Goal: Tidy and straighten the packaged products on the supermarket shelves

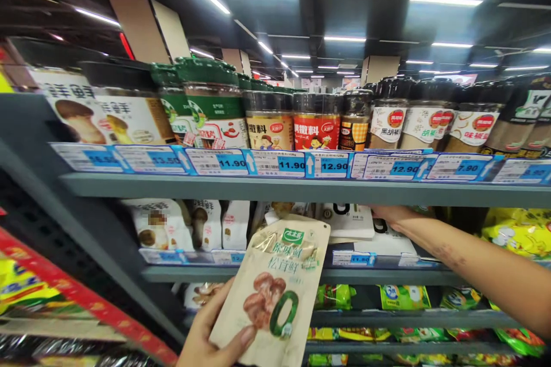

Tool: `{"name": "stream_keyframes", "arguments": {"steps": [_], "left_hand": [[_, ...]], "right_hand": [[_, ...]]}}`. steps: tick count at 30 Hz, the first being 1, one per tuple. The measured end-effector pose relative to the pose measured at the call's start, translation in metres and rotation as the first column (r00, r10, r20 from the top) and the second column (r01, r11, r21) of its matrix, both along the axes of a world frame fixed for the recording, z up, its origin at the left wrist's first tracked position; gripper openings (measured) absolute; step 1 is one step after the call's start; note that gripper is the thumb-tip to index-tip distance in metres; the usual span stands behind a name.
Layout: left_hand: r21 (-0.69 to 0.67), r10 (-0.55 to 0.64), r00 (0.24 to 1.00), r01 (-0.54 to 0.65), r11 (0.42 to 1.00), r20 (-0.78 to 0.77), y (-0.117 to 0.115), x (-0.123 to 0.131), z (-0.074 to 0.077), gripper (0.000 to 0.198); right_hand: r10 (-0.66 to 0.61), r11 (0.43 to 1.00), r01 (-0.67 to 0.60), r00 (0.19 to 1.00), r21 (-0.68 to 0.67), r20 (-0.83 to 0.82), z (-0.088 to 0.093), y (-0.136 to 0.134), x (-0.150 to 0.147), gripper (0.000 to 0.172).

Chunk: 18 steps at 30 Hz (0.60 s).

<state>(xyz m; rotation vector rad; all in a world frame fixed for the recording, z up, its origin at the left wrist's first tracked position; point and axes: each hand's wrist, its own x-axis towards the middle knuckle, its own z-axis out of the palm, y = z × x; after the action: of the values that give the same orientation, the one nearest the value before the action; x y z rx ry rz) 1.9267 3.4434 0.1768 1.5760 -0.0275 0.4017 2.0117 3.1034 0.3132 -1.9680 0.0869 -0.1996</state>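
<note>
My left hand [219, 327] grips a beige seasoning pouch [279, 298] with a mushroom picture and a big green 0 on its front. The thumb lies over the front, and the pouch tilts a little, in front of the shelves. Under the top shelf, my right hand [390, 215] reaches into the second shelf beside white pouches [350, 224] with black print that lie there. Its fingers are hidden by the shelf edge and the pouches, so whether it holds one I cannot tell.
Spice jars [316, 123] line the top shelf above price tags [331, 165]. White mushroom pouches [159, 226] stand at left on the second shelf, a yellow bag [519, 232] at right. Green packets [404, 297] fill lower shelves. A red shelf strip [81, 292] runs along the left.
</note>
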Motion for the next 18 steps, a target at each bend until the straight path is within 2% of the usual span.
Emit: {"name": "stream_keyframes", "arguments": {"steps": [3,5,9,11,14,16,18], "left_hand": [[0.034,-0.026,0.999,0.025,0.999,0.037,-0.016,-0.007,0.01,0.067],[0.049,-0.032,0.998,0.029,0.998,0.053,-0.023,-0.013,0.012,0.067],[0.045,-0.007,0.997,0.004,0.999,0.079,-0.026,-0.018,0.009,0.068],[0.029,0.042,0.994,-0.046,0.999,0.103,-0.026,-0.016,0.004,0.067],[-0.1,0.122,0.986,-0.112,0.989,0.109,-0.025,-0.012,-0.002,0.066],[-0.241,0.134,0.989,-0.115,0.964,0.063,-0.027,-0.01,-0.004,0.073],[-0.341,0.111,0.994,-0.097,0.935,0.022,-0.03,-0.008,-0.001,0.081]], "right_hand": [[0.098,0.995,-0.097,0.995,0.016,-0.034,0.007,0.004,-0.001,0.043],[0.131,0.991,-0.13,0.99,0.024,-0.057,0.013,-0.003,-0.006,0.044],[-0.013,1.0,0.013,1.0,-0.01,0.016,0.016,-0.04,-0.027,0.038],[-0.008,1.0,0.007,0.998,0.013,0.061,0.013,-0.059,-0.04,0.034],[-0.01,0.998,0.012,0.999,0.055,-0.032,0.007,-0.067,-0.051,0.025],[0.012,0.999,-0.007,0.992,0.041,-0.124,0.003,-0.056,-0.049,0.016],[0.059,0.998,-0.061,0.987,-0.004,-0.147,-0.001,-0.037,-0.038,0.018]]}}
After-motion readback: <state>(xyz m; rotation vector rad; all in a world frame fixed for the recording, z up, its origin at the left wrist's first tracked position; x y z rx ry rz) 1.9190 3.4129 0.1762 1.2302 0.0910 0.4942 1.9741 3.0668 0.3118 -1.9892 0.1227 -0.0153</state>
